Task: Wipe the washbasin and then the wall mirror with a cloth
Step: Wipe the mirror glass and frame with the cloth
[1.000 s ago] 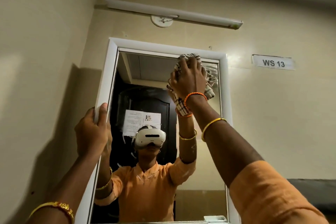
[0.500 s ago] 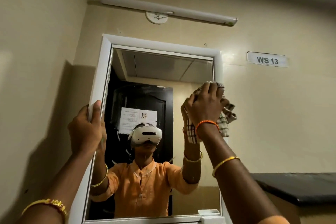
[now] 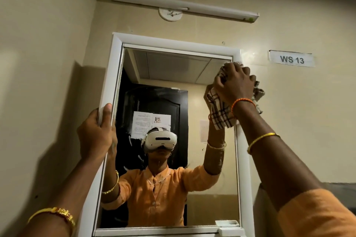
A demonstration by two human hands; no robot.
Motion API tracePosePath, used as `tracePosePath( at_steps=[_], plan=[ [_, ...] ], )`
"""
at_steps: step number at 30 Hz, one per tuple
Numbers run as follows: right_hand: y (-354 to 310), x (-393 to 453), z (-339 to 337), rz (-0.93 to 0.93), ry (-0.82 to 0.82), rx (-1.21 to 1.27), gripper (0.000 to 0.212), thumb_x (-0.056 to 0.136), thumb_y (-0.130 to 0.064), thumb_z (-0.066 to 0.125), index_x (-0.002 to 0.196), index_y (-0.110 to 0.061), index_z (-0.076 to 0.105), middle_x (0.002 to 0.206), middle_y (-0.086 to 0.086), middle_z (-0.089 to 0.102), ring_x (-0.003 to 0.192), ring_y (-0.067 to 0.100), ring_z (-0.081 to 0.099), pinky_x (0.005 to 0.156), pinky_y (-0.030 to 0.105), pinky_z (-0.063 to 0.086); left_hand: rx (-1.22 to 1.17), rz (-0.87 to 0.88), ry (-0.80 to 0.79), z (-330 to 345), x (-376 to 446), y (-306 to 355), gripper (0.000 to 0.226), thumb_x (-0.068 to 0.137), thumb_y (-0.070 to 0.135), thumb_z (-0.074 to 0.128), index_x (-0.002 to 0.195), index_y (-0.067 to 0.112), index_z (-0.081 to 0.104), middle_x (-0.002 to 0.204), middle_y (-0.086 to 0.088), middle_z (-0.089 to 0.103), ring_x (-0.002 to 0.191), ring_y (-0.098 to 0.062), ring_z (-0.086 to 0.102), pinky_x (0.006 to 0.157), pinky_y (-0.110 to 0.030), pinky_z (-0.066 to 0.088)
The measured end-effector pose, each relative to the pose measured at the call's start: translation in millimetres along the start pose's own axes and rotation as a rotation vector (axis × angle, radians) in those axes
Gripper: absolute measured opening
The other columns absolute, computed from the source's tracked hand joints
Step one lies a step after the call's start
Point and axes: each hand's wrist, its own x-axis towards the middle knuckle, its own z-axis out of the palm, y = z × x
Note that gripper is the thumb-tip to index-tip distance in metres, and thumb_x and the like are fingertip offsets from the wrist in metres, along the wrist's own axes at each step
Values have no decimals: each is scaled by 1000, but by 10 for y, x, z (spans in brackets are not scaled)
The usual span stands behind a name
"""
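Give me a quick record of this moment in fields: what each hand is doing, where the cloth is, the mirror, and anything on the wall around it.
right hand: grips the checked cloth, pressing it at the mirror's upper right corner
left hand: holds the left side of the white frame
mirror: wall-mounted, reflects the person and a dark door
above mirror: tube light fitting
right of mirror: sign reading WS 13
washbasin: not in view
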Motion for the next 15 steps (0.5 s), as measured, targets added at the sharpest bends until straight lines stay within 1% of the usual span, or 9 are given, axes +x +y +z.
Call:
tracePosePath(
  at_steps=[2,4,5,6,7,8,10,12,15],
  plan=[
    [59,-269,22,27,22,119,53,78,-45,44,122,-18,55,130,5,55,118,28,40,94,41,33,-10,-9,0,2,4,-4,45,93,50,43,84,9,60,73,-6,57,69,-21,53,65,-28,38],
    [117,-583,45,28,95,189,62,75,-51,40,127,-22,56,135,-2,55,128,18,32,104,40,27,-14,-14,4,4,28,-4,44,93,49,44,81,9,59,71,-6,55,68,-21,52,65,-28,37],
    [149,-704,55,16,111,185,66,73,-54,38,130,-24,55,138,-5,53,136,15,25,111,40,18,-15,-11,2,4,43,-11,45,93,49,44,79,9,58,71,-6,55,68,-22,51,66,-28,36],
    [182,-787,63,11,98,184,69,72,-56,37,132,-27,53,141,-8,49,142,14,19,115,39,8,-16,-9,-3,7,54,-26,45,93,50,44,77,10,57,70,-6,54,68,-23,50,66,-28,36],
    [200,-818,71,24,67,205,71,72,-57,35,134,-28,52,144,-10,46,145,12,16,116,37,1,-18,-11,-11,0,57,-41,44,93,50,44,75,11,55,68,-6,52,68,-23,49,66,-28,36],
    [193,-804,74,49,45,245,71,72,-58,33,135,-28,51,145,-11,44,145,10,17,117,37,0,-20,-18,-17,-5,61,-51,42,93,50,45,73,13,52,67,-5,50,67,-22,48,65,-29,35],
    [93,-728,98,103,54,302,71,72,-57,33,134,-28,51,146,-10,44,144,9,21,118,37,4,-14,-23,-29,-16,56,-68,42,93,50,44,73,13,52,67,-4,49,67,-21,48,65,-28,34],
    [-91,-650,163,121,75,280,67,75,-53,37,136,-26,49,148,-7,41,144,12,21,118,38,7,-22,-24,-29,-10,42,-74,46,93,49,43,79,7,57,69,-5,51,69,-21,49,66,-28,34],
    [-480,-520,261,111,44,283,66,78,-48,41,140,-25,42,152,-4,34,144,16,19,118,39,9,-42,-26,-25,5,25,-72,50,93,48,43,85,2,61,69,-4,51,69,-20,49,65,-27,34]
  ],
)
